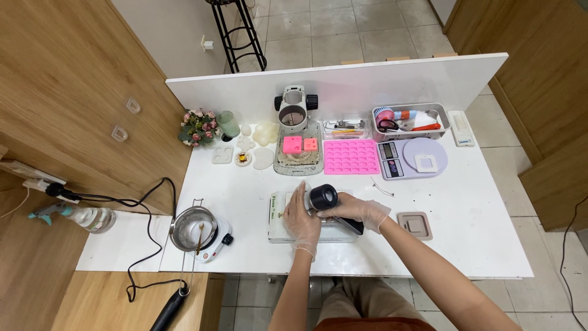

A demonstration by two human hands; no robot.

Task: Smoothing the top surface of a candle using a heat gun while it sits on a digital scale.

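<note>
Both my hands wear thin clear gloves. My right hand [361, 211] grips a black heat gun [326, 201] whose round nozzle points up toward the camera. My left hand [301, 216] lies flat, fingers together, on a white rectangular box or tray [277, 217] near the table's front edge, right beside the heat gun's barrel. The box is mostly covered by my hands.
A steel pot on a small hotplate [195, 230] stands at the front left, its cord trailing off. A pink silicone mould [351, 155], a kitchen scale [411, 158], a microscope-like stand [294, 116], a basket of tools [409, 121], flowers [197, 126] and a brown square mould [415, 225] lie around.
</note>
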